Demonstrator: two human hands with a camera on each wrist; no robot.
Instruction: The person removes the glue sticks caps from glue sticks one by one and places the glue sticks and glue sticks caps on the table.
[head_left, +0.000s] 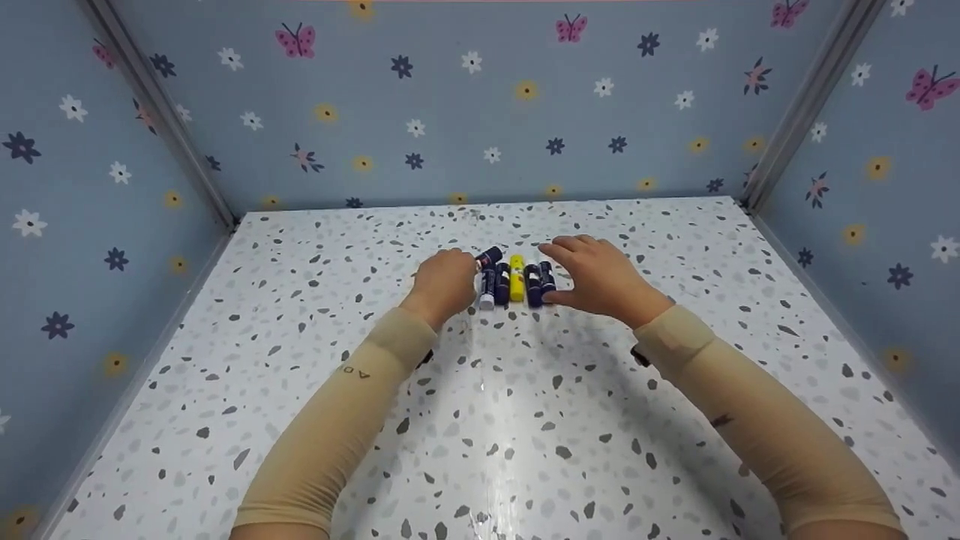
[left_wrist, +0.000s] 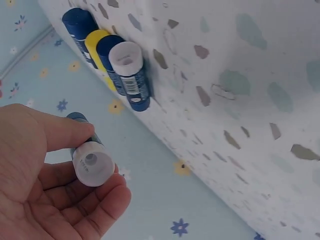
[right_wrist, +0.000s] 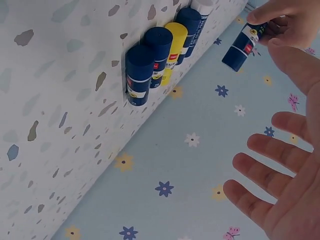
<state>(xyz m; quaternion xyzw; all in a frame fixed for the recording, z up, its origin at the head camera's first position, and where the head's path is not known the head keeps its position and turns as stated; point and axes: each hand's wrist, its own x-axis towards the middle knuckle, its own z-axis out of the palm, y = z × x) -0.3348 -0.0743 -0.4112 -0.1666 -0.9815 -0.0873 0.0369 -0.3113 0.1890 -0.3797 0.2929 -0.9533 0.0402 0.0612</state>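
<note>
My left hand pinches a navy glue stick between thumb and fingers, its white end turned towards the left wrist camera. Just right of it, several glue sticks lie side by side in a row on the table. At the row's left end is a navy one with a white end, beside another navy stick. A yellow glue stick lies mid-row, followed by two navy ones. My right hand is spread at the row's right end, fingers apart and holding nothing, its thumb close to the last stick.
The speckled white table stretches around the row on all sides. Blue flowered panels rise at the back, left and right, with grey posts in the corners.
</note>
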